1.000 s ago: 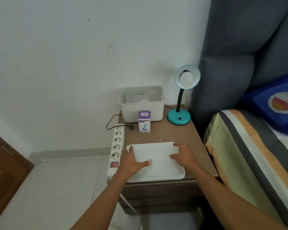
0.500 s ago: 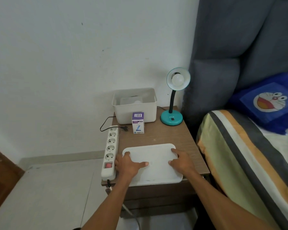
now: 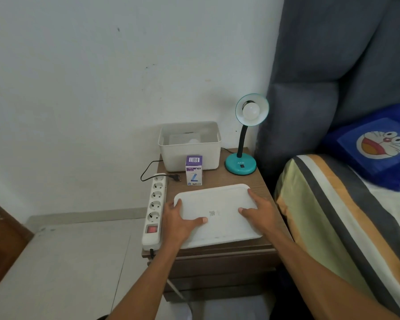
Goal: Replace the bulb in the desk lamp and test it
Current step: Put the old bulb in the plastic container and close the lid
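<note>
Both your hands are on the one white tray (image 3: 219, 204) at the front of the nightstand (image 3: 261, 181). Your left hand (image 3: 179, 221) holds its left edge, fingers round the rim and thumb laid flat across the top. Your right hand (image 3: 260, 210) rests on the right side, fingers spread flat, thumb pointing in toward the middle. Both forearms come up from the bottom of the view, angled in toward the tray. The tray lies flat, long axis running left to right.

Behind it, one small bulb box (image 3: 193, 170) stands upright, just in front of one white bin (image 3: 189, 146). One teal lamp (image 3: 244, 139) sits at the back right corner, well apart from your hands, neck upright, shade turned toward you with one bulb (image 3: 251, 111) showing in it, unlit. Its plug (image 3: 174, 177) lies loose beside the top of one power strip (image 3: 154, 210) with four sockets, running front to back along the left edge. The bed (image 3: 346, 215) is on the right.
</note>
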The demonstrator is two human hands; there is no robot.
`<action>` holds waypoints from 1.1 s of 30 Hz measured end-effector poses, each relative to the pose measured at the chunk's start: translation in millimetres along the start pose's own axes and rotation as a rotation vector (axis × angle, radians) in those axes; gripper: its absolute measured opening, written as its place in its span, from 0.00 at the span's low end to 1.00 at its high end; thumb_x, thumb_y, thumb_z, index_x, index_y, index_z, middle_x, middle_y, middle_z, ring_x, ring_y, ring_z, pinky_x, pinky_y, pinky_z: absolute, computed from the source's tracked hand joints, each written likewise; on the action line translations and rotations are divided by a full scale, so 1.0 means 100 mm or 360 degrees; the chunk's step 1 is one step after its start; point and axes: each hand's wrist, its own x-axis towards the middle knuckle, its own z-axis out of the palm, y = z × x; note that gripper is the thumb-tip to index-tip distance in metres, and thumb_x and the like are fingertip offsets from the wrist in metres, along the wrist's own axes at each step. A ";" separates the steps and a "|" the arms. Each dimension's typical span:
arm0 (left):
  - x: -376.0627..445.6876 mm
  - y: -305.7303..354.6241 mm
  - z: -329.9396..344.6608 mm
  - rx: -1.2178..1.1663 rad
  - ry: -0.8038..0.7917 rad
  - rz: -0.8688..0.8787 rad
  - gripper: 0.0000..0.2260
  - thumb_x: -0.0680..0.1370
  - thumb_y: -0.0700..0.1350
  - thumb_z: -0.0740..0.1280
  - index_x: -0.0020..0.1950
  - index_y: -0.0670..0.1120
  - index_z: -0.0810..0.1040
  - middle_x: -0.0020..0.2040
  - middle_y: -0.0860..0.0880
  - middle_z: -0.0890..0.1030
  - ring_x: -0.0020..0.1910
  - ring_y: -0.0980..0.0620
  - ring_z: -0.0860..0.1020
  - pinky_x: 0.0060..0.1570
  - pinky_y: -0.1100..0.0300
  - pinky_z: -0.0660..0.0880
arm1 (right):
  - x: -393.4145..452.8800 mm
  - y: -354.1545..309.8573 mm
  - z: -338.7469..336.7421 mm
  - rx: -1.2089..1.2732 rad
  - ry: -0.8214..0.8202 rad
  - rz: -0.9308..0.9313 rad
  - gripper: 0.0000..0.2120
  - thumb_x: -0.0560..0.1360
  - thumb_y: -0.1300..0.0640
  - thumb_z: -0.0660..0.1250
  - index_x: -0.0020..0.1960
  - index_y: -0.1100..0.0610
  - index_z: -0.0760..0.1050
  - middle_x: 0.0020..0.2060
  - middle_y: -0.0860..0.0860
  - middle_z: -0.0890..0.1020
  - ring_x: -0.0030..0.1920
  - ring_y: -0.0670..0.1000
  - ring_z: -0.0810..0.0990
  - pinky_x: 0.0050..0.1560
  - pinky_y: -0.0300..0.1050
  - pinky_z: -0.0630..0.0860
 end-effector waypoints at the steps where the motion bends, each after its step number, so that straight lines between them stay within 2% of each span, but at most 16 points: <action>1: 0.02 0.04 -0.05 -0.0027 0.0001 0.0021 0.52 0.64 0.59 0.83 0.80 0.42 0.64 0.78 0.46 0.63 0.78 0.45 0.63 0.75 0.49 0.64 | 0.01 -0.05 -0.01 0.0014 0.0019 -0.0017 0.35 0.76 0.55 0.73 0.79 0.48 0.62 0.70 0.53 0.71 0.64 0.55 0.73 0.58 0.45 0.72; 6: 0.27 0.26 -0.35 -0.0071 0.0052 0.0090 0.53 0.63 0.57 0.84 0.81 0.43 0.64 0.77 0.44 0.65 0.76 0.43 0.66 0.74 0.46 0.66 | 0.15 -0.39 0.00 0.0196 0.0055 -0.0140 0.35 0.76 0.55 0.73 0.79 0.48 0.61 0.69 0.52 0.74 0.60 0.52 0.77 0.53 0.44 0.77; 11: 0.68 0.46 -0.68 -0.0100 0.0031 0.0287 0.55 0.62 0.54 0.85 0.82 0.42 0.62 0.78 0.46 0.63 0.78 0.48 0.63 0.75 0.56 0.62 | 0.47 -0.85 -0.01 0.0264 0.0048 -0.0184 0.39 0.73 0.57 0.76 0.79 0.49 0.62 0.68 0.52 0.72 0.65 0.55 0.75 0.63 0.50 0.77; 13: 0.88 0.57 -0.79 -0.0085 0.0065 0.0350 0.55 0.62 0.55 0.85 0.82 0.43 0.61 0.78 0.46 0.63 0.78 0.47 0.63 0.75 0.54 0.62 | 0.66 -1.04 0.00 0.0286 0.0030 -0.0222 0.41 0.72 0.59 0.77 0.79 0.52 0.62 0.68 0.53 0.73 0.66 0.55 0.74 0.66 0.53 0.75; 15: 1.10 0.68 -0.88 -0.0080 0.0101 0.0373 0.55 0.62 0.56 0.85 0.82 0.44 0.60 0.78 0.47 0.62 0.78 0.48 0.63 0.75 0.53 0.63 | 0.88 -1.22 0.04 0.0210 0.0055 -0.0264 0.41 0.71 0.57 0.78 0.79 0.52 0.62 0.69 0.54 0.72 0.68 0.56 0.73 0.68 0.55 0.73; 19: 1.60 0.86 -0.99 -0.0073 0.0157 0.0394 0.55 0.63 0.56 0.85 0.82 0.43 0.60 0.78 0.46 0.62 0.78 0.48 0.63 0.75 0.56 0.62 | 1.36 -1.52 0.12 0.0001 0.0122 -0.0336 0.42 0.70 0.49 0.77 0.79 0.48 0.61 0.70 0.54 0.71 0.70 0.57 0.70 0.70 0.57 0.69; 23: 2.07 1.00 -1.00 -0.0047 0.0157 0.0382 0.55 0.64 0.56 0.84 0.83 0.44 0.59 0.79 0.46 0.62 0.78 0.47 0.62 0.75 0.53 0.63 | 1.82 -1.72 0.19 -0.0132 0.0137 -0.0374 0.42 0.72 0.45 0.75 0.80 0.48 0.59 0.70 0.55 0.70 0.69 0.57 0.70 0.68 0.54 0.70; 27: 2.49 1.10 -0.95 -0.0020 0.0121 0.0327 0.55 0.64 0.56 0.84 0.83 0.43 0.58 0.80 0.46 0.61 0.79 0.46 0.61 0.76 0.52 0.62 | 2.18 -1.82 0.28 -0.0300 0.0122 -0.0368 0.42 0.74 0.42 0.72 0.81 0.49 0.57 0.70 0.55 0.70 0.70 0.57 0.71 0.61 0.49 0.70; 33: 2.90 1.10 -0.84 -0.0042 0.0070 0.0258 0.55 0.64 0.55 0.84 0.83 0.42 0.58 0.81 0.45 0.60 0.80 0.46 0.59 0.78 0.50 0.60 | 2.53 -1.81 0.46 -0.0435 0.0074 -0.0333 0.41 0.75 0.39 0.68 0.81 0.50 0.55 0.71 0.57 0.70 0.71 0.58 0.70 0.64 0.52 0.71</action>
